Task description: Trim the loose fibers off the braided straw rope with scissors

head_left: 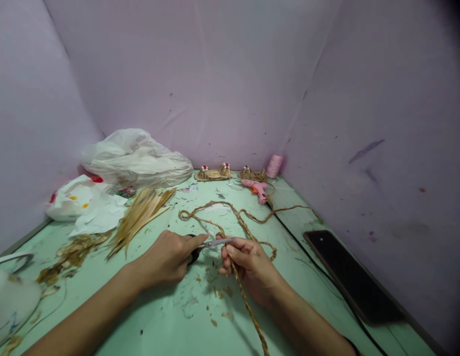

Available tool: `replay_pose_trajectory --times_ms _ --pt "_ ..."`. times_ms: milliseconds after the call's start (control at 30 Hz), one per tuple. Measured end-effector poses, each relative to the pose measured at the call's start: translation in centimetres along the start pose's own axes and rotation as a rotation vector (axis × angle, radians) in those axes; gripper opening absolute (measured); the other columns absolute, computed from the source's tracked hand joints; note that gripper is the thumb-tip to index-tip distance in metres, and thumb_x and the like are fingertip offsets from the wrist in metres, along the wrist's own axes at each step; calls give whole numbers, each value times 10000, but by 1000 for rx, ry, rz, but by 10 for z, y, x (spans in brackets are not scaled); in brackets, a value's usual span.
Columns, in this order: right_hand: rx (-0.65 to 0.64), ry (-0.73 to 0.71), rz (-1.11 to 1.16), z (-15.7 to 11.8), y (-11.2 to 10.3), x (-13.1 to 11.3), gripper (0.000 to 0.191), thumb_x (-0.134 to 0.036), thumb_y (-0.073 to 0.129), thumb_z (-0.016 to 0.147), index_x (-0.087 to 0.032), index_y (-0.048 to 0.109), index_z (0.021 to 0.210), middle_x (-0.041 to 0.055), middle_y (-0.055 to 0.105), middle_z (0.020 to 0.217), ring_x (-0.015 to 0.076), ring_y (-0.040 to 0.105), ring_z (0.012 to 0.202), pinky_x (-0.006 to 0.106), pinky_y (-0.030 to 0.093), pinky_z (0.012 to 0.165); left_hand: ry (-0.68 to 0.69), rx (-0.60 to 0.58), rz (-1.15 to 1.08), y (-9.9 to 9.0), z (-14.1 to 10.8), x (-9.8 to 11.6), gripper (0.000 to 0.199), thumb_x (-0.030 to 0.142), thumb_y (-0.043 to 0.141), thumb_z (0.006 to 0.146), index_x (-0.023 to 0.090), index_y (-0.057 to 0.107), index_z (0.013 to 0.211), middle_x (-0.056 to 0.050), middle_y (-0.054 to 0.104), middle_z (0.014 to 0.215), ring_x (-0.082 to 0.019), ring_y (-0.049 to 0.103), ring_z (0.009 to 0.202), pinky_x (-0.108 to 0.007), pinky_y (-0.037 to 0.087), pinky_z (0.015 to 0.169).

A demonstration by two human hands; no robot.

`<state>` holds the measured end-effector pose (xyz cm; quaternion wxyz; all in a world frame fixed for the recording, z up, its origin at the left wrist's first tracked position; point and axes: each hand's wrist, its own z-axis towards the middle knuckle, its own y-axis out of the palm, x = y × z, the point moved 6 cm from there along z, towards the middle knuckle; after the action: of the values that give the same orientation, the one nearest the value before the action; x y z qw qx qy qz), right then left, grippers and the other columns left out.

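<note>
My left hand (168,257) grips a pair of scissors (209,244) by the dark handles, its index finger stretched along them. The blades point right and meet the brown twisted rope (245,294) at the fingers of my right hand (248,262). Those fingers are closed round the rope, thumb on top. One length hangs down toward the near edge of the table; the other loops over the tabletop beyond my hands. Whether the blades are open or closed on the rope cannot be made out.
Dry straw strips (139,215), brown scraps (72,254) and white plastic bags (137,158) lie left. At the back are woven straw pieces (215,174), a pink glue gun (257,189) and a pink thread spool (274,165). A black phone (352,277) and a cable (307,252) lie right.
</note>
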<state>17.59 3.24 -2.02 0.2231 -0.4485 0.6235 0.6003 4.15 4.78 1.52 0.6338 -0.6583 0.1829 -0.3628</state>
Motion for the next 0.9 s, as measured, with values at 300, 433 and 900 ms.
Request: replay_pose_trajectory --times_ms 300,433,900 --pt "-26 64 30 -6 6 6 411 -202 742 581 -120 637 970 16 611 601 88 523 460 259 486 480 -578 219 -1255 7 2 -24 404 347 633 672 135 496 989 -60 650 688 -136 570 500 -193 322 426" --pt "-85 100 19 -11 13 12 480 -208 740 583 -140 620 1042 10 608 599 90 527 446 254 479 454 -646 209 -1557 27 6 -14 384 388 641 673 148 515 945 -24 621 660 -71 514 429 -143 210 364" --pt "-267 229 -208 -19 21 34 508 -303 741 586 -125 603 1041 3 605 587 90 542 421 248 431 451 -612 443 -1680 19 9 -33 336 176 617 650 156 464 948 -50 624 760 -48 496 465 -117 234 358"
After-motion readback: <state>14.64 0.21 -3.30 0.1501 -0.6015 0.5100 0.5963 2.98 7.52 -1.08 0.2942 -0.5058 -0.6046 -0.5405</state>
